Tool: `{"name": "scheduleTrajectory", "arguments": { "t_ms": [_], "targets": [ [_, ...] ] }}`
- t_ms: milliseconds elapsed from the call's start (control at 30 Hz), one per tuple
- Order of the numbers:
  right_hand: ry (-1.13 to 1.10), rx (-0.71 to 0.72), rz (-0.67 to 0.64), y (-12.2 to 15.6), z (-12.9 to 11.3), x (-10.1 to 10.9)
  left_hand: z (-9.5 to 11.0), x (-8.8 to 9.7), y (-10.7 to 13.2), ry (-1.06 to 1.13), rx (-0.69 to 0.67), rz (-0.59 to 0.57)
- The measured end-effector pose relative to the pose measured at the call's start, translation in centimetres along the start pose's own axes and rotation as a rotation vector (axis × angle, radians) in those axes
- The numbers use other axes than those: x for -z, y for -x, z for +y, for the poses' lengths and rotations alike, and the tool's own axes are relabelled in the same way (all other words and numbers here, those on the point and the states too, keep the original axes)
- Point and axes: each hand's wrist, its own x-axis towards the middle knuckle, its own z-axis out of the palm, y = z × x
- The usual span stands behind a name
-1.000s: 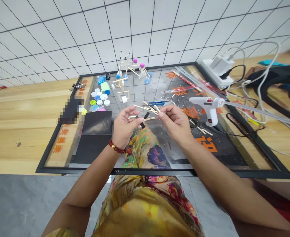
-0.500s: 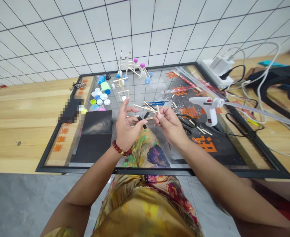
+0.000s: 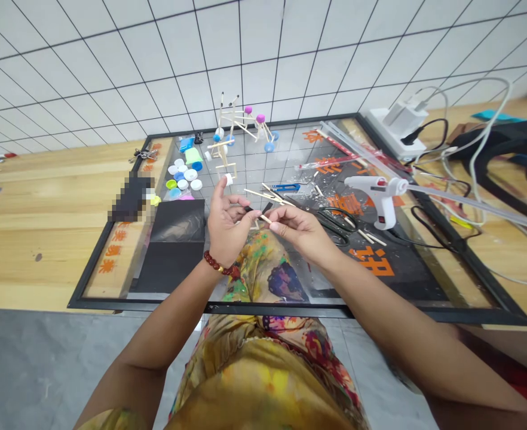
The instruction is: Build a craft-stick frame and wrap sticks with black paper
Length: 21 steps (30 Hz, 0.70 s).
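Note:
My left hand [image 3: 230, 221] pinches a small black strip [image 3: 248, 208] between thumb and finger, with its index finger raised. My right hand [image 3: 297, 227] is closed on a short wooden stick [image 3: 266, 219]. The stick's tip meets the left thumb and the strip, close above the glass panel. Just beyond the hands lie several thin sticks [image 3: 263, 194], another black strip [image 3: 267, 208] and blue thread snips [image 3: 285, 187]. Black-handled scissors [image 3: 337, 226] rest right of my right hand, partly behind it.
A stick model [image 3: 227, 140] with coloured caps stands at the back. Bottle caps [image 3: 190, 174] and black card [image 3: 174, 263] lie left. The white glue gun [image 3: 377, 194], its stick and cable, and a power strip [image 3: 393, 137] occupy the right. A black frame [image 3: 281, 310] edges the glass.
My right hand has moved left and slightly down, bringing the wooden stick against the black strip at my left fingertips. The stick has tilted from upright to nearly flat.

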Motion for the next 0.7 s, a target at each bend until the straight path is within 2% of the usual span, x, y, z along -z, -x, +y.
{"name": "scheduleTrajectory", "arguments": {
  "t_ms": [300, 433, 567, 700],
  "targets": [
    [-0.036, -0.027, 0.058, -0.1, 0.6, -0.1, 0.1, -0.2, 0.1, 0.088, 0.047, -0.075],
    [-0.051, -0.018, 0.062, -0.2, 0.6, 0.0, 0.0, 0.1, -0.1, 0.125, 0.113, -0.108],
    [0.044, 0.074, 0.11, -0.2, 0.4, 0.4, -0.2, 0.4, -0.3, 0.168, 0.194, -0.089],
    [0.292, 0.247, 0.232, -0.1, 0.3, 1.1, -0.1, 0.4, -0.5, 0.189, 0.197, -0.056]
  ]
}}
